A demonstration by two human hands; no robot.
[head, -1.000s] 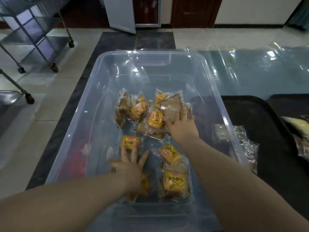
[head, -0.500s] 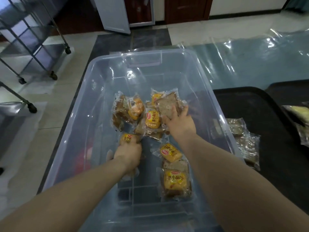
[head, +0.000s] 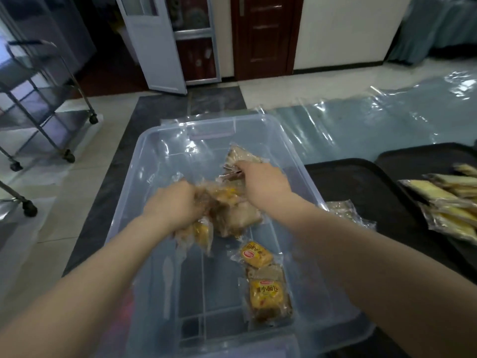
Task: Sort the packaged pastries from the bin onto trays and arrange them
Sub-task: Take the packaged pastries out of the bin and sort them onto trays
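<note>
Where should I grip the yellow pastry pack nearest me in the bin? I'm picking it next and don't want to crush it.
The nearest yellow pack lies flat on the bin floor, label up, partly under another pack. Come from above and pinch its near wrapper edge, probably sparing the cake.

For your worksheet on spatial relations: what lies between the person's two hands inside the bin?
In the head view, a blurred heap of wrapped pastries fills the stretch between the left hand and right hand.
</note>
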